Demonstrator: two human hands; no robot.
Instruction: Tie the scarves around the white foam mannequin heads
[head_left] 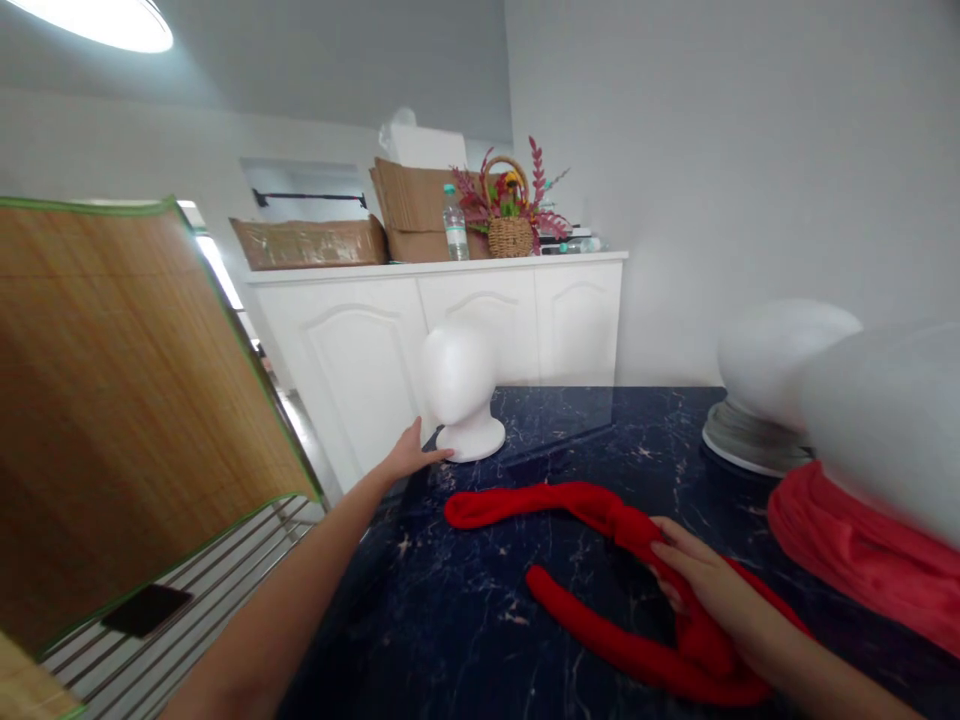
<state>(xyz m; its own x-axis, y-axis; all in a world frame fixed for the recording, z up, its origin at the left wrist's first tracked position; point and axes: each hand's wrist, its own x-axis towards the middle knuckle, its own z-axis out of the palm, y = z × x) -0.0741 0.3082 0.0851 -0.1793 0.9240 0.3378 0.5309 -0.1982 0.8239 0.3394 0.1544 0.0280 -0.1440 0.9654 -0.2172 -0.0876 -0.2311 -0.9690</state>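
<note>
Red cloth (626, 525), lower right of centre, slack on the table (480, 610): liable to twist or snag if pulled by its bunched part. White head (459, 375), centre of frame, near the table's left edge: could topple off if pushed leftward. Right hand (697, 565), lower right: fingers closed round the cloth. Left hand (409, 455), left of centre: fingers spread, thumb at the head's base; contact uncertain.

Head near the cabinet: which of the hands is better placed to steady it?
Left, I'd say. The left hand is spread open right at the head's base. The right hand is farther off and already holds the red cloth.
</note>
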